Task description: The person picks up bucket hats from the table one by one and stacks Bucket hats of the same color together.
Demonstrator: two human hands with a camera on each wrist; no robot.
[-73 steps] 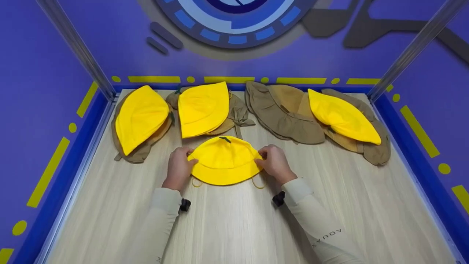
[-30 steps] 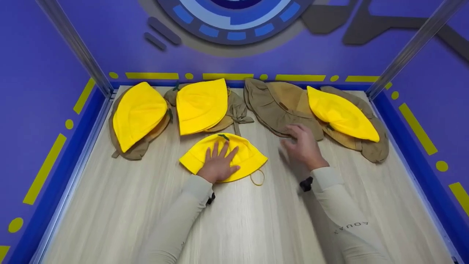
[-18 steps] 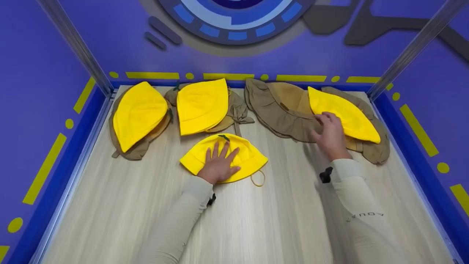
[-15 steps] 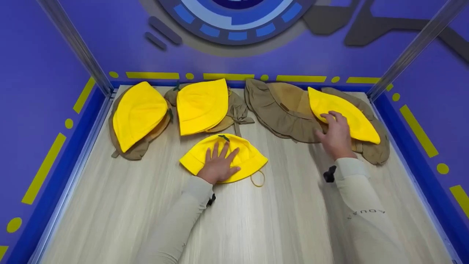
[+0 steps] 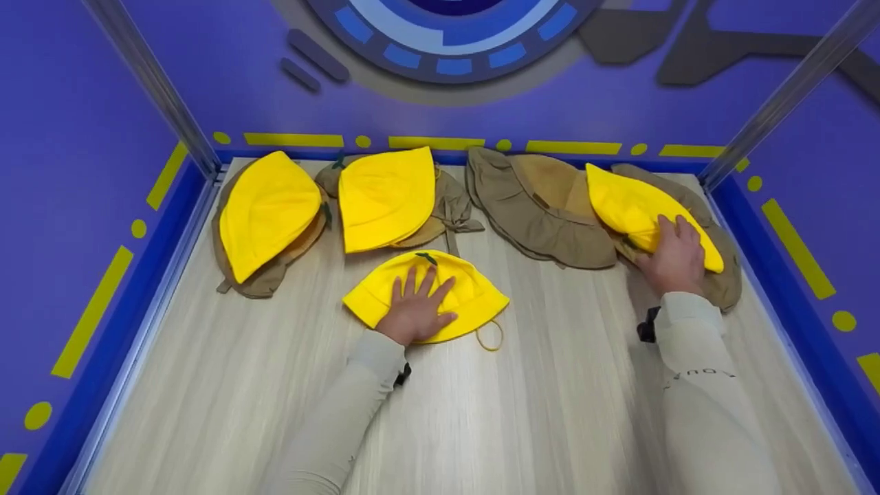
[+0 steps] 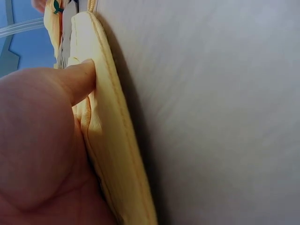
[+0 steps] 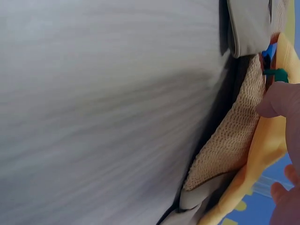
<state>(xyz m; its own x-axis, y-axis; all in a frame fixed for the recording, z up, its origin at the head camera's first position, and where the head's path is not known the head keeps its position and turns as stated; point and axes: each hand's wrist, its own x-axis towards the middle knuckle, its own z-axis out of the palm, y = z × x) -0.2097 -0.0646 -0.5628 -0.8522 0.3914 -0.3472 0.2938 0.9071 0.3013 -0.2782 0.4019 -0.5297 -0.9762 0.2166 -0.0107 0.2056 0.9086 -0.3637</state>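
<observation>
At the far left, a tilted lemon-yellow hat (image 5: 271,213) lies on a brown hat (image 5: 265,285). Next, a second yellow hat (image 5: 385,196) rests over more brown fabric (image 5: 454,199). In front of that, my left hand (image 5: 414,313) is spread flat on the front yellow hat (image 5: 478,295), fingers straight, gripping nothing; the hat lies flat on the table (image 5: 536,412), its cord loop (image 5: 502,337) at the right. Then comes a wide-brimmed brown hat (image 5: 529,227). Farthest right, my right hand (image 5: 676,258) touches the right-hand yellow hat (image 5: 629,199), fingers bent over its top; I cannot tell whether they pinch it.
</observation>
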